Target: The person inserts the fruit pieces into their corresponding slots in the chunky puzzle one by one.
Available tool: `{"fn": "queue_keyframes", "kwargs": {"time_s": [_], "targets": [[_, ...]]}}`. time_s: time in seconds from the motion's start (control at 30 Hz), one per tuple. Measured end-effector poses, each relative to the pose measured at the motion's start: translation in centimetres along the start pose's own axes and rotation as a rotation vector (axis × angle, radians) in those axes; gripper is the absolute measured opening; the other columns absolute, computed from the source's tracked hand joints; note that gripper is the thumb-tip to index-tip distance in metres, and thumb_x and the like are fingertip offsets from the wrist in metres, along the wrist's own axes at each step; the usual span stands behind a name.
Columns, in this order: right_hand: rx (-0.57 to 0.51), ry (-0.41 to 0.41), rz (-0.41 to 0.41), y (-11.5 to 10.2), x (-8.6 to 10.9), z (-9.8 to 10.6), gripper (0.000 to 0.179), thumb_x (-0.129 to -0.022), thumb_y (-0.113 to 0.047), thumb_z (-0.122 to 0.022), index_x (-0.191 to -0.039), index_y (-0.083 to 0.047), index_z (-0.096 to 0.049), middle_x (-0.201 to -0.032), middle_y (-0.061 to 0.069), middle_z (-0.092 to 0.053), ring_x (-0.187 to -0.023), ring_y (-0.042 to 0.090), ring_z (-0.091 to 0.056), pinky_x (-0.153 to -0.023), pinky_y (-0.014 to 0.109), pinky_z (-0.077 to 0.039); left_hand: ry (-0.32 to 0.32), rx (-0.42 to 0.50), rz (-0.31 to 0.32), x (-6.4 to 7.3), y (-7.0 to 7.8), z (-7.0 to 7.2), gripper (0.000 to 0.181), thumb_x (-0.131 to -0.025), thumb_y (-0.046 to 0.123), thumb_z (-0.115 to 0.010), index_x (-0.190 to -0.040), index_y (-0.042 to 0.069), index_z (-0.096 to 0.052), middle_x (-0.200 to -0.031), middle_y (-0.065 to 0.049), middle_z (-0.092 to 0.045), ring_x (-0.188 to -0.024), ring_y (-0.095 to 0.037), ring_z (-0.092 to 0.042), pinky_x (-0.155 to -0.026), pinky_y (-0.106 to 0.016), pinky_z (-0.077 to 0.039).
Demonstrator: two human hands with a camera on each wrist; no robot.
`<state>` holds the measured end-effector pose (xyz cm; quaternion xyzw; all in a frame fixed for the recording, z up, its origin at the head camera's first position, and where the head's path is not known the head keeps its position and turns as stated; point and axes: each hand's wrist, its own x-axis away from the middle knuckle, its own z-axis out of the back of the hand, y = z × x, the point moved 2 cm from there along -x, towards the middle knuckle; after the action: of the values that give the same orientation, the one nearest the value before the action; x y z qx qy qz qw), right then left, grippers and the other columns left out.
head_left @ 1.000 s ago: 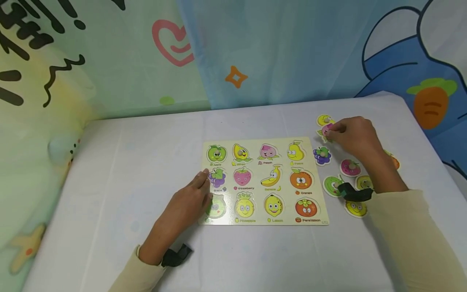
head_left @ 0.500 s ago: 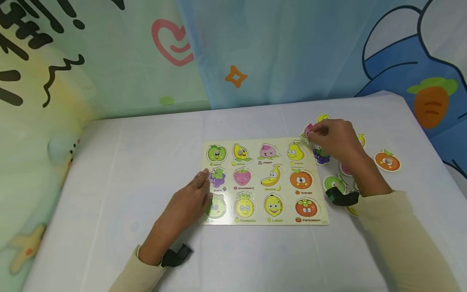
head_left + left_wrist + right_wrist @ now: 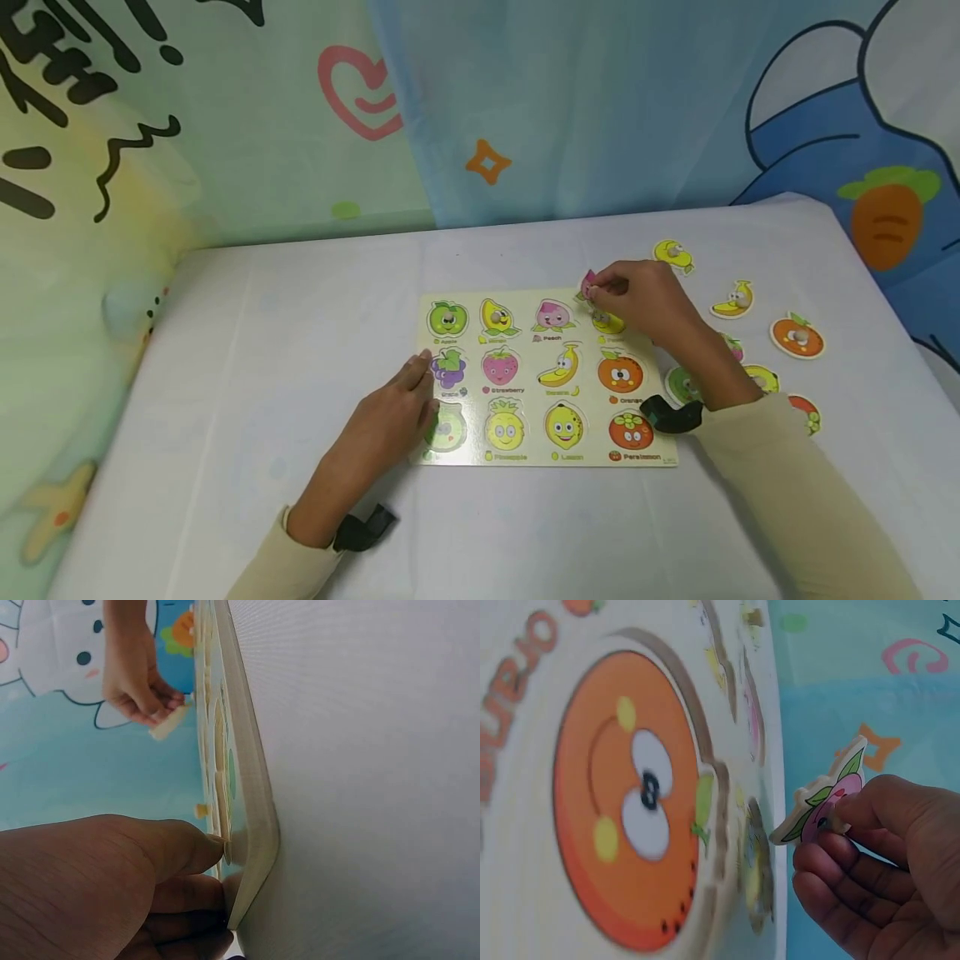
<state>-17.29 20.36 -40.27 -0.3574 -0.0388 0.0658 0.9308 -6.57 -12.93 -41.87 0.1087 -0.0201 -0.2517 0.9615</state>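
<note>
My right hand (image 3: 648, 298) pinches a pink peach puzzle piece (image 3: 587, 286) with green leaves, thumb and fingers at its face in the right wrist view. The peach piece is tilted, at the back edge of the fruit puzzle board (image 3: 525, 460), overlapping that edge near the pear slot (image 3: 606, 323). To its left is the printed peach slot (image 3: 553, 315). My left hand (image 3: 393, 408) grips the board's left edge; in the left wrist view the thumb (image 3: 180, 846) lies on the board's face, with the other fingers at its side. Knobbed apple (image 3: 448, 318) and mango (image 3: 497, 317) pieces sit in the top row.
Right of the board lie several loose knobbed pieces, among them an orange (image 3: 797, 336), a banana (image 3: 733, 300) and a yellow piece (image 3: 673, 255). My right forearm partly covers others, such as a green one (image 3: 681, 385). A cartoon-printed curtain (image 3: 600, 108) hangs behind the white tablecloth (image 3: 300, 333).
My right hand has carried the peach piece leftward from the loose pieces to the board's back edge, uncovering the banana and orange pieces. My left hand has stayed on the board.
</note>
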Motion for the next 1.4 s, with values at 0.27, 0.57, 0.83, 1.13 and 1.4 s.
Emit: {"fn": "queue_keyframes", "kwargs": {"time_s": [0.27, 0.57, 0.83, 1.13, 1.4], "targets": [[-0.019, -0.065, 0.025, -1.0, -0.3, -1.3, 0.019, -0.090, -0.017, -0.070, -0.102, -0.003, -0.074, -0.092, 0.009, -0.070, -0.084, 0.023, -0.061, -0.078, 0.038, -0.051, 0.005, -0.002, 0.002, 0.1, 0.0, 0.0, 0.043, -0.090, 0.012, -0.069, -0.127, -0.009, -0.059, -0.143, -0.019, -0.048, -0.132, -0.028, -0.045, -0.095, -0.037, -0.049], [0.002, -0.108, 0.059, -1.7, -0.4, -2.2, 0.015, -0.090, -0.014, -0.069, -0.098, -0.003, -0.074, -0.088, 0.007, -0.068, -0.082, 0.021, -0.059, -0.075, 0.036, -0.050, -0.004, 0.001, 0.012, 0.0, -0.1, 0.2, 0.043, -0.091, 0.012, -0.068, -0.128, -0.009, -0.059, -0.143, -0.019, -0.047, -0.133, -0.029, -0.044, -0.095, -0.038, -0.049], [0.041, -0.146, 0.086, -2.1, -0.6, -2.5, 0.015, -0.091, -0.014, -0.068, -0.099, -0.002, -0.072, -0.090, 0.008, -0.067, -0.083, 0.022, -0.058, -0.076, 0.037, -0.049, -0.008, 0.004, 0.001, -0.1, -0.1, 0.3, 0.043, -0.092, 0.012, -0.068, -0.128, -0.009, -0.058, -0.144, -0.019, -0.047, -0.133, -0.030, -0.044, -0.096, -0.038, -0.048], [0.109, -0.152, 0.112, -2.9, -0.9, -3.7, 0.018, -0.091, -0.013, -0.065, -0.100, 0.000, -0.074, -0.093, 0.011, -0.068, -0.084, 0.024, -0.059, -0.076, 0.039, -0.048, -0.011, -0.001, 0.004, 0.0, -0.2, 0.3, 0.044, -0.092, 0.014, -0.069, -0.128, -0.008, -0.059, -0.144, -0.018, -0.046, -0.132, -0.030, -0.044, -0.095, -0.039, -0.048], [0.129, -0.168, 0.089, -2.4, -1.0, -4.4, 0.018, -0.092, -0.016, -0.065, -0.099, -0.002, -0.074, -0.090, 0.007, -0.064, -0.082, 0.023, -0.057, -0.076, 0.038, -0.048, -0.028, -0.004, 0.006, 0.0, -0.1, 0.2, 0.044, -0.093, 0.014, -0.068, -0.129, -0.009, -0.057, -0.144, -0.019, -0.046, -0.133, -0.029, -0.044, -0.095, -0.039, -0.049]]}}
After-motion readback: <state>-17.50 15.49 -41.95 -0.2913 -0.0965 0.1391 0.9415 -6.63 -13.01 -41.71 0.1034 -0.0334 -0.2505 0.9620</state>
